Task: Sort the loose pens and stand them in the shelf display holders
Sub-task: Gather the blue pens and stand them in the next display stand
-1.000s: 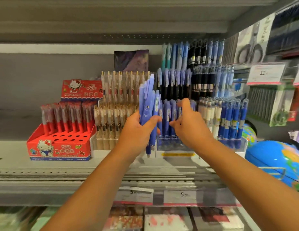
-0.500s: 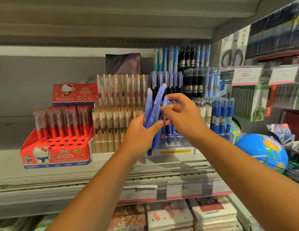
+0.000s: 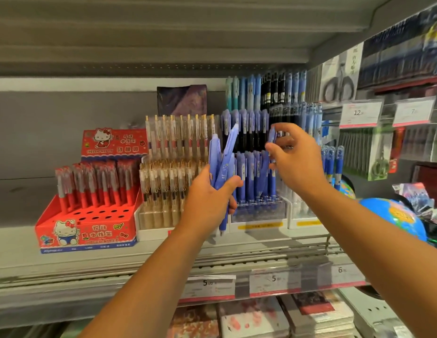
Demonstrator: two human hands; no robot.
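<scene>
Pens (image 3: 221, 167), a blue bunch, sat clenched in the left hand (image 3: 210, 198). At two o'clock from it, the right hand (image 3: 298, 157) pinched one pen (image 3: 271, 137), probably bound next for the blue holder (image 3: 259, 211).

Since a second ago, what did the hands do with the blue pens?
The right hand came back to the bunch of blue pens, pinched one blue pen out and lifted it up and right, toward the tiered blue pen holder. The left hand still grips the bunch, now smaller. The red holder stayed put.
</scene>
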